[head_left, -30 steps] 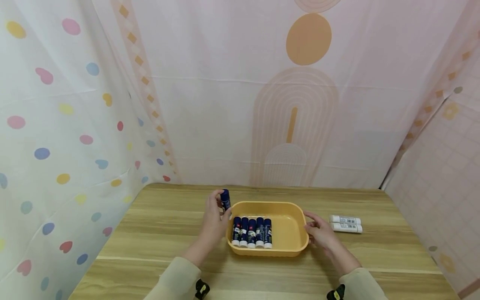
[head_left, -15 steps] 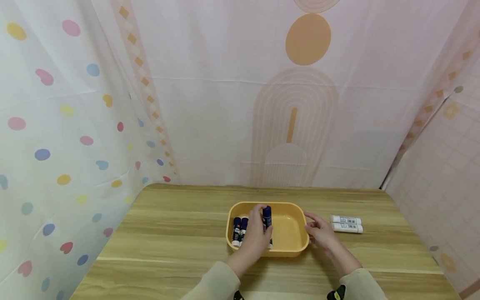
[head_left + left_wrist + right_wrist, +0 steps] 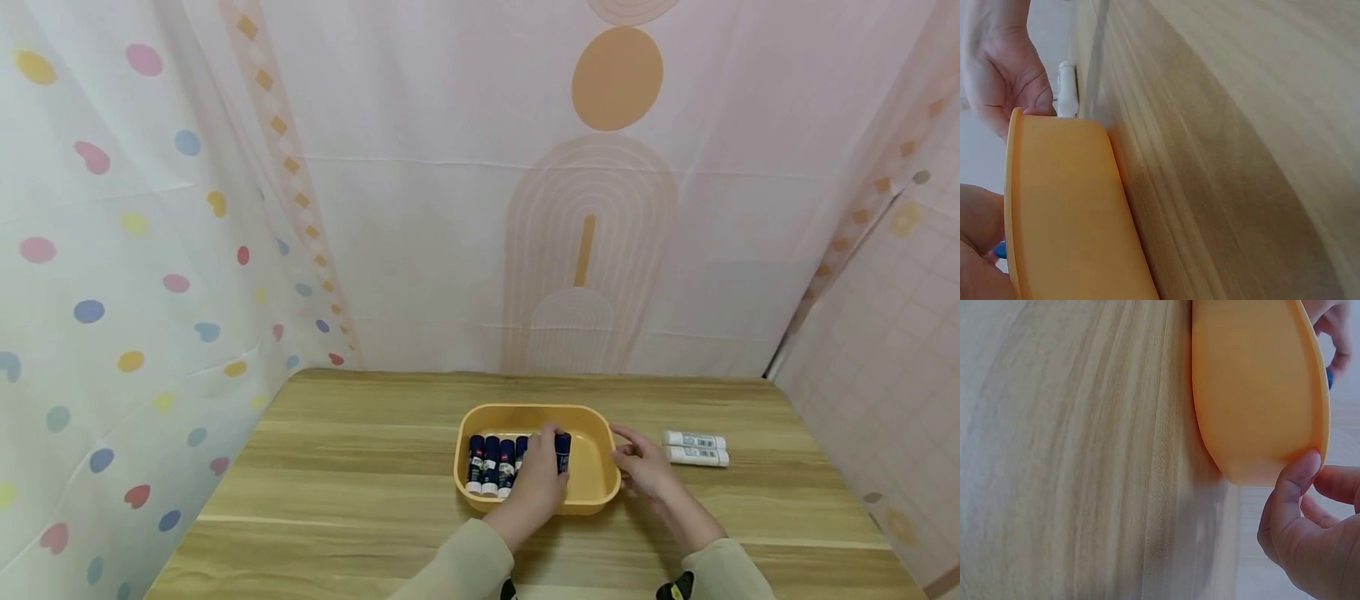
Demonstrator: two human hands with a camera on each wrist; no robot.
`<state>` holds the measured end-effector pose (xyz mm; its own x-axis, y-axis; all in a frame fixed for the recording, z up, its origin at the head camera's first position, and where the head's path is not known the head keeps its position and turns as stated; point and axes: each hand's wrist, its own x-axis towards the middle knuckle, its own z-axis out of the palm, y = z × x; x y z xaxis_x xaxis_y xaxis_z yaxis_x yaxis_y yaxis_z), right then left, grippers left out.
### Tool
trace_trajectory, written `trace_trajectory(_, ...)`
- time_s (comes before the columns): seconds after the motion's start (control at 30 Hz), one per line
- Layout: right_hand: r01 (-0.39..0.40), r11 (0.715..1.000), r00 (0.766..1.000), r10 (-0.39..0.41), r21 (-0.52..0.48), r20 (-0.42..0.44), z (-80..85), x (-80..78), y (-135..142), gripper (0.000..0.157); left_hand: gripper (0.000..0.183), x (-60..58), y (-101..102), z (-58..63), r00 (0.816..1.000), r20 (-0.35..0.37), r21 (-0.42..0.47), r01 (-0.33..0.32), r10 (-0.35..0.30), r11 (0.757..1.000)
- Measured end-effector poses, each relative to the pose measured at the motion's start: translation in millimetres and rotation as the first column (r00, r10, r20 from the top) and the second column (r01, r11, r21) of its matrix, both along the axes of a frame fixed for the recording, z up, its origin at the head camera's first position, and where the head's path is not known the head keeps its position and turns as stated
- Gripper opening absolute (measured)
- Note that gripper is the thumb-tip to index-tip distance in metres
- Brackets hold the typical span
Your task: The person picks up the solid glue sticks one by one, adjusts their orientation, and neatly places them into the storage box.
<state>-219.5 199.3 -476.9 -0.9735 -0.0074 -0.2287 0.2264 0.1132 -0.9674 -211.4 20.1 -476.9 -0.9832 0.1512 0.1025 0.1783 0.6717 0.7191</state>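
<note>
Over the last second the left hand point(image 3: 534, 479) has carried a blue-capped glue stick point(image 3: 563, 450) from the left rim of the yellow tray point(image 3: 585, 508) to the right of the row of glue sticks point(image 3: 491, 467) inside it. Its fingers and thumb are nearly closed, pinching that stick; whether it touches the tray's floor cannot be told. The right hand point(image 3: 643, 467) stays put, thumb and fingers closed on the tray's right rim. The row, partly hidden by the left hand, seems about to count one more. Two white tubes point(image 3: 693, 440) lie outside on the surface point(image 3: 360, 467), unchanged.
</note>
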Motion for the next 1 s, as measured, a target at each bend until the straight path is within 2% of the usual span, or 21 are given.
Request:
trace_trajectory(0.07, -0.004, 1.0, 1.0, 0.004, -0.003, -0.001, 0.2, 0.3, 0.2, 0.049, 0.057, -0.3, 0.7, 1.4, 1.0, 0.008, -0.043, 0.014, -0.013, 0.999)
trace_trajectory(0.17, -0.01, 1.0, 1.0, 0.01, 0.0, -0.004, 0.5, 0.5, 0.4, 0.049, 0.057, -1.2, 0.9, 3.5, 1.0, -0.02, -0.153, 0.019, -0.022, 0.988)
trace_trajectory(0.33, -0.007, 1.0, 1.0, 0.007, 0.004, -0.004, 1.0, 0.8, 0.3, 0.049, 0.059, -4.4, 0.3, 3.7, 0.995, -0.098, -0.324, -0.015, -0.018, 0.946)
trace_trajectory(0.5, -0.004, 1.0, 1.0, 0.004, 0.007, -0.005, 0.7, 1.1, 0.4, 0.049, 0.063, -10.9, -1.1, 0.8, 0.992, -0.123, -0.39, -0.037, -0.012, 0.92)
trace_trajectory(0.67, 0.002, 1.0, 1.0, -0.002, 0.001, -0.007, -0.2, 0.9, 0.9, 0.049, 0.064, -17.4, -2.9, -0.4, 0.994, -0.109, -0.449, -0.051, 0.003, 0.892)
trace_trajectory(0.87, 0.004, 1.0, 1.0, -0.004, 0.001, -0.003, -0.6, 1.8, 0.1, 0.048, 0.061, -17.8, -4.2, 4.3, 0.998, -0.07, -0.5, -0.032, -0.004, 0.866)
trace_trajectory(1.0, 0.007, 1.0, 1.0, -0.007, 0.002, -0.002, 0.2, 2.0, 0.0, 0.048, 0.064, -21.9, -3.4, 1.7, 0.998, -0.064, -0.547, -0.026, -0.011, 0.837)
